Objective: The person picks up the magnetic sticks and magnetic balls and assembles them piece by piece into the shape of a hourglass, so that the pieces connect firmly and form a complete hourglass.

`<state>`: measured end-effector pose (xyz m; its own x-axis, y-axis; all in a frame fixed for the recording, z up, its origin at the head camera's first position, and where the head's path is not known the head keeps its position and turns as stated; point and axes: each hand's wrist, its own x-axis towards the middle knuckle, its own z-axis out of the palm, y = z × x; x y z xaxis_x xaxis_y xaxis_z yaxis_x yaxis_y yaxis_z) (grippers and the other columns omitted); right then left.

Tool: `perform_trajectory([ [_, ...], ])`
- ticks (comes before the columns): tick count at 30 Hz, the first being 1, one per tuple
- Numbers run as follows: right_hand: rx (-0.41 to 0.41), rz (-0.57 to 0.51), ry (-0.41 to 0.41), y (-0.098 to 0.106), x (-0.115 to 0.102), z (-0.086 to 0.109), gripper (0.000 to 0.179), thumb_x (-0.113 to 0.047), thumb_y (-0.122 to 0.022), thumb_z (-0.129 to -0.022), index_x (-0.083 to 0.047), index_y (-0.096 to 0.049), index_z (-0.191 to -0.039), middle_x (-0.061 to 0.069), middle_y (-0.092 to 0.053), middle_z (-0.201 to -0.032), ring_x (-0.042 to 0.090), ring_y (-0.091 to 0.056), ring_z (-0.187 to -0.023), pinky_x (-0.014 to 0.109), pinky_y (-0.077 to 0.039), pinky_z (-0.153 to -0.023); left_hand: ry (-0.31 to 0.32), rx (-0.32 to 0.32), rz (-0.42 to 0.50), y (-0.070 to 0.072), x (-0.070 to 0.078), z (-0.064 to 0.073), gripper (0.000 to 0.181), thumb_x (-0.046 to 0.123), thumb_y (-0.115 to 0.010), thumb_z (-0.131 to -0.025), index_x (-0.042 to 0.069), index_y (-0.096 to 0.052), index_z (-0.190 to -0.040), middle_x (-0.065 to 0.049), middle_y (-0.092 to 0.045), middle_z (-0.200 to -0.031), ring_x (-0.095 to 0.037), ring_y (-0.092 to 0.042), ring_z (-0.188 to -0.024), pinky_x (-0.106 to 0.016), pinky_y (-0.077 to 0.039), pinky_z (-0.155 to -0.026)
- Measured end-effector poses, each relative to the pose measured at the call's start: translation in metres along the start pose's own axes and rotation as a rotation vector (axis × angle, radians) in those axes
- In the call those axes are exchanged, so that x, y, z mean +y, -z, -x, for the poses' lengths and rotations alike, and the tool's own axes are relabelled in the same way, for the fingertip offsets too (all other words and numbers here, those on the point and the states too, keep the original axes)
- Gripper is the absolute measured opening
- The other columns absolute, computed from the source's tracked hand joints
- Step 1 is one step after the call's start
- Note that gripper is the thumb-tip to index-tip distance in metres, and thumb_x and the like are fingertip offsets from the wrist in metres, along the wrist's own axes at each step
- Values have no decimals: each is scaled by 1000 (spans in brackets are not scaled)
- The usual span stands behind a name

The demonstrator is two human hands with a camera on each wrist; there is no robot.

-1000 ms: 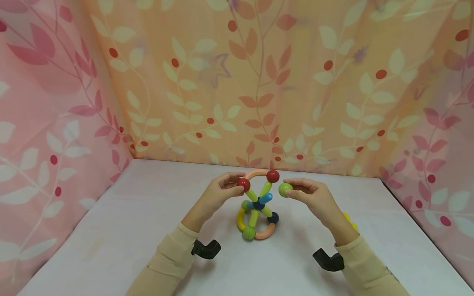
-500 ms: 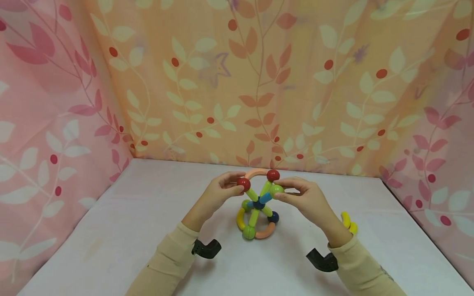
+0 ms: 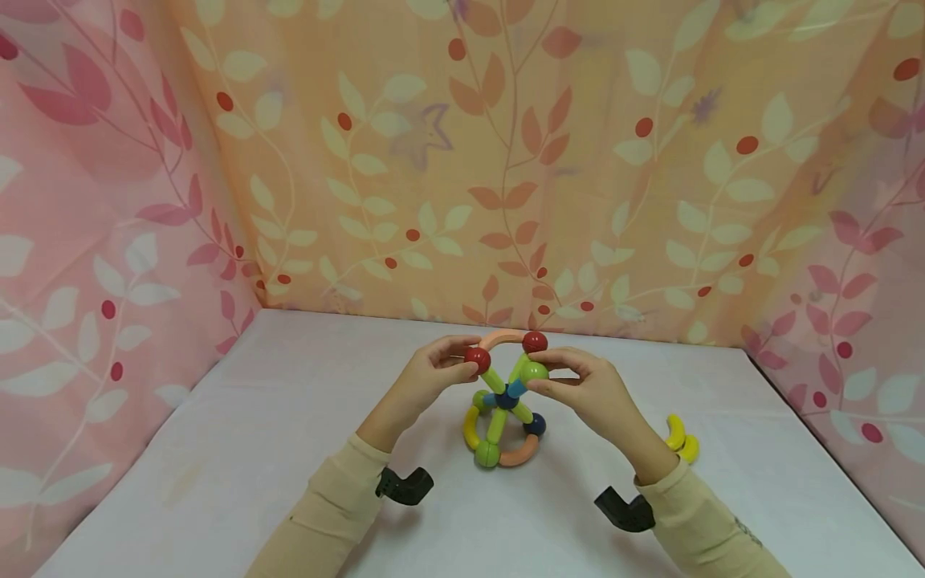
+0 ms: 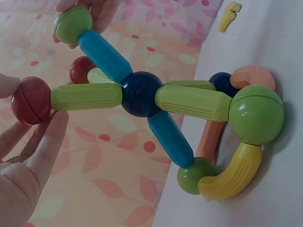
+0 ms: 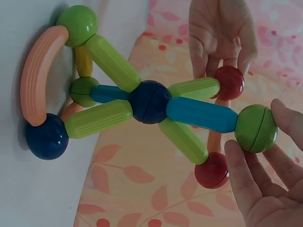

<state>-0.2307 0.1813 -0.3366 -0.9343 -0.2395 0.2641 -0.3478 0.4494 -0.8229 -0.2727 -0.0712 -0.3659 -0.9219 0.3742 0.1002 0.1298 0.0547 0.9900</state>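
A structure of toy rods and balls stands on the white table, with a dark blue ball point(image 4: 142, 94) at its centre. My left hand point(image 3: 432, 383) pinches a red ball point(image 4: 31, 100) at the end of an upper green rod point(image 4: 86, 96). Between thumb and fingers my right hand point(image 3: 588, 391) holds a light green ball point(image 5: 256, 128), which sits at the end of a blue rod point(image 5: 202, 114). A second red ball point(image 3: 535, 343) stands behind, joined by a curved peach piece point(image 3: 502, 337). Below, balls and curved pieces form a ring, including a yellow one point(image 4: 233, 176).
Two curved yellow pieces point(image 3: 689, 448) lie on the white table point(image 3: 217, 449) by the right forearm. Floral cloth point(image 3: 462, 160) walls in the back and both sides. A black wrist mount point(image 3: 405, 486) is on each forearm.
My right hand has moved left with the light green ball, bringing it onto the end of the blue rod. The left hand keeps its hold on the red ball.
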Motion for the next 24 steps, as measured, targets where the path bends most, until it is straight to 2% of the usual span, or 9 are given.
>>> perform_trajectory([
  [5, -4, 17, -19, -1, 2, 1, 41, -27, -77, -86, -10, -68, -123, 9, -68, -120, 26, -64, -113, 28, -59, -90, -2, -7, -1, 0, -1, -1, 45, 18, -65, -97, 13, -54, -139, -14, -61, -132, -19, -66, -110, -44, -50, -106],
  [11, -7, 43, -28, -3, 0, -3, 44, -31, -77, -86, -11, -68, -124, 8, -69, -120, 25, -64, -113, 30, -59, -90, -2, -6, 4, 0, -1, -1, 45, 18, -64, -97, 12, -54, -140, -14, -61, -131, -23, -66, -111, -41, -52, -104],
  [24, -9, 36, -11, -4, 1, 0, 46, -26, -77, -87, -11, -66, -128, 8, -68, -118, 26, -63, -113, 28, -59, -88, -6, -10, 3, 1, 0, 0, 45, 17, -64, -97, 11, -53, -140, -15, -60, -131, -26, -66, -113, -43, -51, -106],
])
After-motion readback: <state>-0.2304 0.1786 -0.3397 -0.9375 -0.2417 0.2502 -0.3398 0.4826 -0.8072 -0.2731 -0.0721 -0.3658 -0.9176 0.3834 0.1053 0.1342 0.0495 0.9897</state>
